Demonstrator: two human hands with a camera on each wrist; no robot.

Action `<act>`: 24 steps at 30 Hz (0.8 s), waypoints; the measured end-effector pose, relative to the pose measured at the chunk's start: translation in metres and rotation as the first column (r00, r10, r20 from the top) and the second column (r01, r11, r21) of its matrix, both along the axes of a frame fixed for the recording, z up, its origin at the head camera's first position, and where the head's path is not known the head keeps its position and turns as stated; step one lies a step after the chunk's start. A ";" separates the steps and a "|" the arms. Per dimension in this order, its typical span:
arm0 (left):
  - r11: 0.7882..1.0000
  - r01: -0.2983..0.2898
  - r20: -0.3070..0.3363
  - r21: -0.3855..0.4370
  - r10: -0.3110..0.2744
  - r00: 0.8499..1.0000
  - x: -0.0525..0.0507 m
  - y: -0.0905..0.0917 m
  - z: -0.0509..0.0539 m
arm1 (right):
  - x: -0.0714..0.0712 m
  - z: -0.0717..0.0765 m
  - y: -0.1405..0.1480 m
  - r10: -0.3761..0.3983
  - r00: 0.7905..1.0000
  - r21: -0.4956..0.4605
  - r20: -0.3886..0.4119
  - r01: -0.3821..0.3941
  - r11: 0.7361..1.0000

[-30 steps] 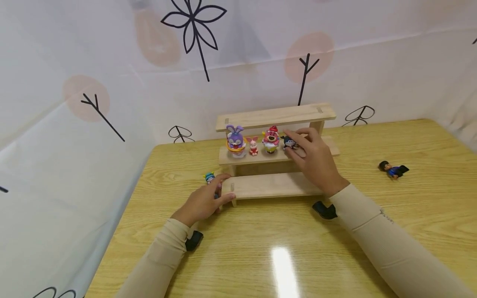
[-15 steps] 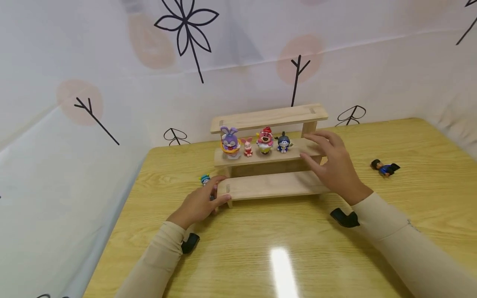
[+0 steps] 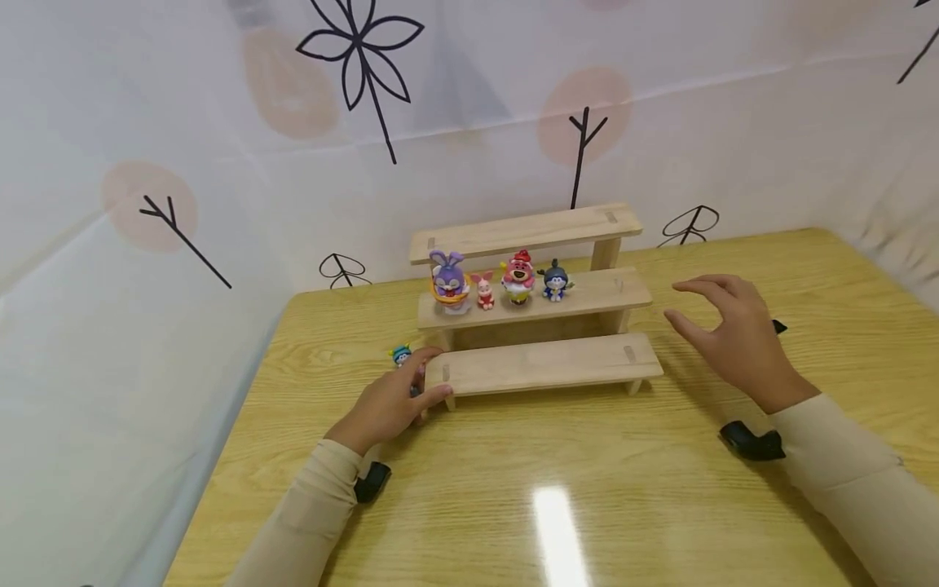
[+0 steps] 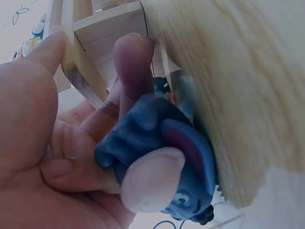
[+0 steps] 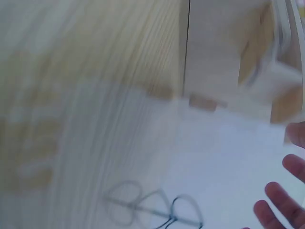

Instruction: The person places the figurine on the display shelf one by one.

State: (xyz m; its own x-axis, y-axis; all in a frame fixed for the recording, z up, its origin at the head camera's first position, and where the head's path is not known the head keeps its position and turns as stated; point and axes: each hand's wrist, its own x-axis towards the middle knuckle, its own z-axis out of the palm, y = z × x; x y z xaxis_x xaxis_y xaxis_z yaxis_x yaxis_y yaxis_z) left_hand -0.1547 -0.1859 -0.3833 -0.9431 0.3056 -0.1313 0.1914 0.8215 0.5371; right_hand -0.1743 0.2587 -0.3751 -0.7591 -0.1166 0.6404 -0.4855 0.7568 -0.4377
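My left hand (image 3: 385, 403) is at the left end of the stepped wooden stand (image 3: 543, 364), thumb along its lowest step. In the left wrist view its lower fingers curl round a blue donkey figurine (image 4: 167, 143) with a pale muzzle. My right hand (image 3: 737, 342) hovers right of the stand, thumb and fingers apart, holding nothing. On the middle step stand a purple rabbit figurine (image 3: 450, 281), a small pink piglet figurine (image 3: 485, 292), a pink bear figurine with a red top (image 3: 519, 277) and a dark-blue figurine (image 3: 555, 282).
A teal-hatted figurine (image 3: 401, 354) with yellow horns is partly hidden behind my left hand. Another figurine's dark end (image 3: 779, 326) shows behind my right hand. A patterned white cloth (image 3: 469, 163) hangs behind the wooden table (image 3: 513, 473).
My right hand has let go of the dark-blue figurine, which now stands on the middle step, and has moved off to the right. My left hand stays at the stand's left end.
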 end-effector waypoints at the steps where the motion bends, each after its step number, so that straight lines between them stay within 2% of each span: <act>1: 1.000 0.000 0.000 -0.001 0.000 1.000 0.000 0.000 0.000 | 0.001 -0.001 0.006 -0.012 0.999 -0.011 0.040 0.013 1.000; 6: 1.000 -0.005 0.015 -0.005 0.005 1.000 0.000 -0.001 0.000 | 0.002 -0.003 0.038 -0.081 0.974 -0.027 0.213 0.089 0.996; 11: 1.000 -0.013 0.026 0.008 0.013 1.000 -0.001 -0.001 0.001 | 0.000 -0.007 0.066 -0.136 0.930 0.009 0.340 0.141 0.990; 18: 1.000 -0.010 0.039 0.015 0.009 0.999 -0.002 0.000 0.000 | -0.003 -0.012 0.093 -0.156 0.836 0.100 0.527 0.122 0.988; 21: 1.000 -0.011 0.033 0.020 0.010 0.999 -0.002 -0.001 0.000 | -0.005 -0.012 0.098 -0.159 0.791 0.148 0.591 0.088 0.985; 24: 1.000 -0.009 0.031 0.019 0.008 0.999 -0.002 -0.001 -0.001 | -0.006 -0.013 0.100 -0.157 0.755 0.182 0.637 0.051 0.982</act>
